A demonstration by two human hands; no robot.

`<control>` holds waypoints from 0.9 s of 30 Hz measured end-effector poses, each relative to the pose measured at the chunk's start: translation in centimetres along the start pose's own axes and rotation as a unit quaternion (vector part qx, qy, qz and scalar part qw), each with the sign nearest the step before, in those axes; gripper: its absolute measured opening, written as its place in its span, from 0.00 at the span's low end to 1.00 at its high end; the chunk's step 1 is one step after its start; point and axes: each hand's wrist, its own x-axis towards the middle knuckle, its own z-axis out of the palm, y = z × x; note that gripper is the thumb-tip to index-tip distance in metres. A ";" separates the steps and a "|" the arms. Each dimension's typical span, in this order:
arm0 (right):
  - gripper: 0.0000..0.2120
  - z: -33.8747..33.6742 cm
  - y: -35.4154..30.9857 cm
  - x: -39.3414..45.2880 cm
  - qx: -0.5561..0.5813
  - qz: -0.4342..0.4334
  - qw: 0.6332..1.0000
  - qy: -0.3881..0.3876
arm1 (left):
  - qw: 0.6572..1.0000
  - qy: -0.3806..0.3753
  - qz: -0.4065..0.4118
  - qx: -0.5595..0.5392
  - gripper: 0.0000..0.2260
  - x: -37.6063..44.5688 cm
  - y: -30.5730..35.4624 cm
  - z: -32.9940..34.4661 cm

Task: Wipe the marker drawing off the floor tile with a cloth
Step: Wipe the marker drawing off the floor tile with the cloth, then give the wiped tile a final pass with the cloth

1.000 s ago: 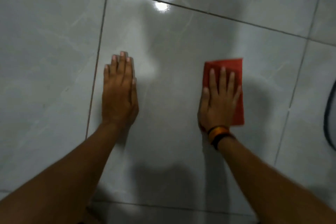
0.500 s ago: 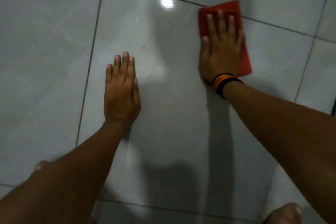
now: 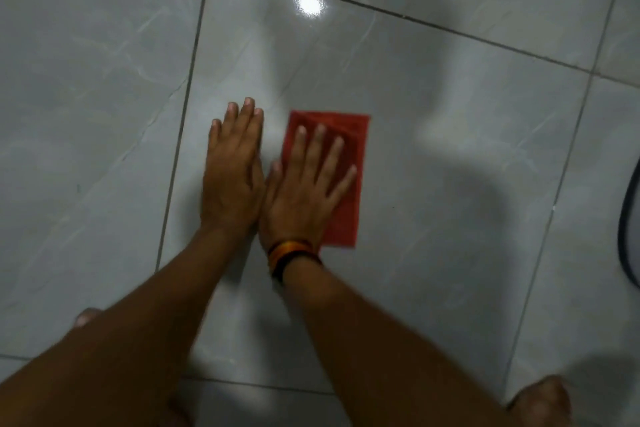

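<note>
A folded red cloth [image 3: 349,204] lies flat on the glossy grey floor tile [image 3: 433,156]. My right hand [image 3: 304,191], with dark and orange bands at the wrist, presses palm-down on the cloth, fingers spread. My left hand [image 3: 233,170] rests flat on the bare tile right beside it, fingers together, touching the right hand's thumb side. No marker drawing shows on the visible tile; anything under the cloth and hands is hidden.
Dark grout lines [image 3: 183,121] frame the tile. A lamp's glare [image 3: 310,3] shines at the tile's far edge. A dark curved cable [image 3: 628,225] lies at the right border. My bare toes [image 3: 543,399] show at the bottom right and my other foot [image 3: 85,317] at the bottom left.
My right hand slid the cloth from the tile's far edge back toward me and leftward, ending against my left hand. The left hand stayed planted.
</note>
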 end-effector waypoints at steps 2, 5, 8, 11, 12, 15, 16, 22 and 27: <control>0.29 -1.1 0.3 5.7 -0.001 -0.094 0.996 -0.001 | 0.999 0.014 -0.010 -0.040 0.23 -0.3 -1.3 -2.1; 0.27 -3.7 3.6 11.7 0.001 -0.100 0.995 0.008 | 0.997 0.023 -0.043 -0.054 0.19 -2.2 -1.4 -4.8; 0.29 -5.8 5.6 9.9 0.029 0.010 0.998 -0.047 | 0.974 -0.025 -0.169 -0.146 0.16 -4.1 3.1 -4.7; 0.32 -7.8 6.8 3.2 0.049 0.125 0.985 -0.107 | 0.904 -0.081 -0.328 -0.261 0.14 -5.8 8.5 -2.9; 0.33 -8.8 7.3 1.4 0.045 0.151 0.979 -0.129 | 0.881 -0.089 -0.364 -0.289 0.13 -6.3 9.9 -2.4; 0.32 -11.4 9.4 0.2 0.031 0.185 0.970 -0.154 | 0.840 -0.103 -0.433 -0.310 0.11 -7.6 12.2 -1.3; 0.34 -12.0 10.1 1.2 0.026 0.176 0.972 -0.151 | 0.834 -0.113 -0.449 -0.300 0.11 -7.8 12.3 -1.1; 0.44 -13.9 12.9 8.2 0.071 0.136 0.944 -0.293 | 0.814 -0.092 -0.459 -0.343 0.05 -6.2 11.4 -2.3; 0.12 -17.1 14.0 4.8 0.284 0.275 0.877 -0.271 | 0.809 -0.109 -0.439 -0.375 0.04 -5.7 13.3 -8.1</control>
